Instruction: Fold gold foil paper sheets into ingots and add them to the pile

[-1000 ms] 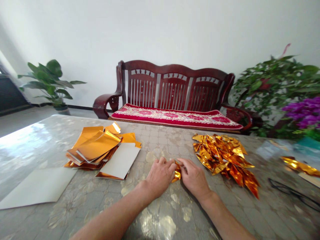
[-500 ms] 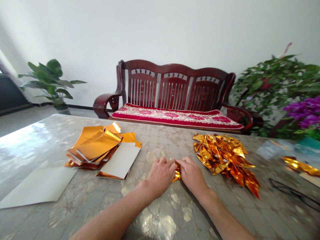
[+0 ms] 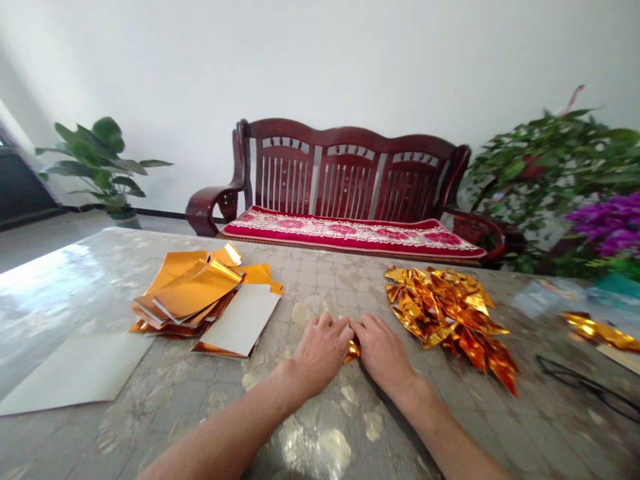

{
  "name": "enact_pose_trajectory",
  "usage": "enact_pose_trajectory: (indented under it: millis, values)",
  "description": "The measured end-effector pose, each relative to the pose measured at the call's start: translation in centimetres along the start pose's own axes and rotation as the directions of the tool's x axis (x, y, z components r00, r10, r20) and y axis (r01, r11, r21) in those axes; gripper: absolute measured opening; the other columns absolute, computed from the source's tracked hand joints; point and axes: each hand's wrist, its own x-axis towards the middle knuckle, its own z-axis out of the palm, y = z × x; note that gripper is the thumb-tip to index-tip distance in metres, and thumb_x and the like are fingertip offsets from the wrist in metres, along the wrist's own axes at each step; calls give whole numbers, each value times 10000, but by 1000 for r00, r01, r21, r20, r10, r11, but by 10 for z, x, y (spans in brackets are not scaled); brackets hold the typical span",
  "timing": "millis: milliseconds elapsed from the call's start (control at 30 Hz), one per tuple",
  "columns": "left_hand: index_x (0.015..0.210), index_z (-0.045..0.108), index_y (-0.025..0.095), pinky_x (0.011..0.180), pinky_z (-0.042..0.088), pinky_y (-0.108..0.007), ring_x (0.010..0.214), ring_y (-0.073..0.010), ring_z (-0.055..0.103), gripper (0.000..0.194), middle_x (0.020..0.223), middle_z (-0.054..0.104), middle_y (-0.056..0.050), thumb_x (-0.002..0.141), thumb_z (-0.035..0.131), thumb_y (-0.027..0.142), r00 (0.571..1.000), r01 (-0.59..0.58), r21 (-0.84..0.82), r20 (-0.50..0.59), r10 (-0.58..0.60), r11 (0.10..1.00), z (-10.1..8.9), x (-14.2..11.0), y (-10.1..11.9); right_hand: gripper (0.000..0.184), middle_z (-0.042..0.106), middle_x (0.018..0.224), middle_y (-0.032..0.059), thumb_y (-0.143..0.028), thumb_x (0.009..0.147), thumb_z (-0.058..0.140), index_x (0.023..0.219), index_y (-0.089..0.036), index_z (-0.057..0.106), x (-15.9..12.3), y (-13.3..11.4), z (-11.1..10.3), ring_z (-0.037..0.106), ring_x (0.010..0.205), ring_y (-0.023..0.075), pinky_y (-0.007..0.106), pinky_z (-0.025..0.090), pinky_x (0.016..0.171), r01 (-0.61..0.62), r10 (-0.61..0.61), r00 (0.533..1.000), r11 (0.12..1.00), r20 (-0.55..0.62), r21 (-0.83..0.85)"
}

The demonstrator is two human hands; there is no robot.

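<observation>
Both grips are closed, your left hand [image 3: 320, 353] and right hand [image 3: 381, 352] pinching a small folded gold foil piece [image 3: 353, 351] between them on the counter [image 3: 320, 280]; its long axis is hidden, neither hand clearly nearer.

On the table [image 3: 320, 280] I'm working at, a stack of foil sheets [image 3: 193, 293] lies left of centre, a card sheet [image 3: 75, 373] sits nearer the left edge, folded foil triangles [image 3: 445, 313] lie right, and a wooden settee [image 3: 345, 180] stands behind the far edge.

**My own two arms, bare down to the hands**
My left hand [image 3: 320, 353] and right hand [image 3: 383, 353] are broad-backed with thick fingers, and my left forearm [image 3: 225, 427] and right forearm [image 3: 450, 440] are bare and smooth, running out of view.
</observation>
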Motion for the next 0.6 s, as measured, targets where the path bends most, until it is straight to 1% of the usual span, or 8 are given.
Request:
enact_pose_trajectory:
  millis: [67, 133, 267, 367, 433, 533, 600]
  values:
    - [1094, 551, 222, 793, 449, -378, 1011, -245, 543, 148, 1177, 583, -74, 968, 502, 282, 1000, 0, 2, 12, 0, 1000, 0, 0, 1, 211, 639, 945, 79, -94, 909, 552, 1002, -213, 699, -1, 0, -1, 582, 893, 221, 301, 430, 763, 4, -4, 1000, 1000, 3, -23]
    - [1108, 554, 221, 800, 453, -383, 1014, -246, 539, 164, 1169, 585, -79, 971, 498, 291, 1000, 1, -1, 12, -1, 1000, 1, 0, 1, 208, 634, 939, 76, -114, 924, 542, 1008, -221, 699, -2, 1, -1, 583, 892, 213, 293, 426, 754, 0, 0, 1000, 1000, 3, -11]
    - [1171, 543, 244, 819, 461, -377, 1016, -239, 530, 218, 1171, 596, -58, 967, 515, 317, 1000, -4, -35, -25, 4, 999, 5, -2, -1, 243, 625, 919, 69, -119, 935, 516, 1052, -233, 696, -3, 3, -1, 591, 895, 199, 271, 415, 720, -25, 25, 1000, 1000, 11, 15]
    - [1195, 543, 263, 835, 459, -356, 1018, -224, 526, 226, 1167, 609, -39, 978, 497, 303, 998, -41, -76, -46, 38, 996, 6, -4, -2, 270, 618, 896, 57, -109, 929, 501, 1045, -253, 698, -3, 2, -1, 596, 826, 178, 258, 384, 647, -55, 55, 998, 998, 32, 12]
    - [1179, 558, 267, 841, 458, -360, 1007, -222, 528, 214, 1149, 619, -28, 992, 465, 312, 998, -47, -94, -52, 43, 994, 5, -4, -1, 256, 609, 872, 46, -128, 932, 498, 1003, -262, 704, -3, 2, -2, 589, 755, 161, 257, 351, 596, -67, 66, 997, 998, 44, 19]
    - [1157, 576, 257, 846, 456, -390, 993, -239, 534, 232, 1123, 628, -30, 996, 443, 358, 998, -4, -94, -56, -1, 996, 4, -4, 6, 257, 591, 819, 25, -179, 953, 477, 938, -271, 716, -1, 6, -3, 578, 685, 141, 255, 322, 556, -79, 76, 996, 994, 49, 72]
    - [1170, 573, 242, 843, 454, -407, 996, -252, 539, 249, 1122, 626, -46, 979, 475, 368, 998, 30, -74, -53, -34, 997, 4, -4, 10, 294, 585, 789, 15, -189, 962, 452, 945, -282, 731, 0, 11, -2, 585, 679, 134, 247, 334, 563, -80, 75, 996, 987, 46, 138]
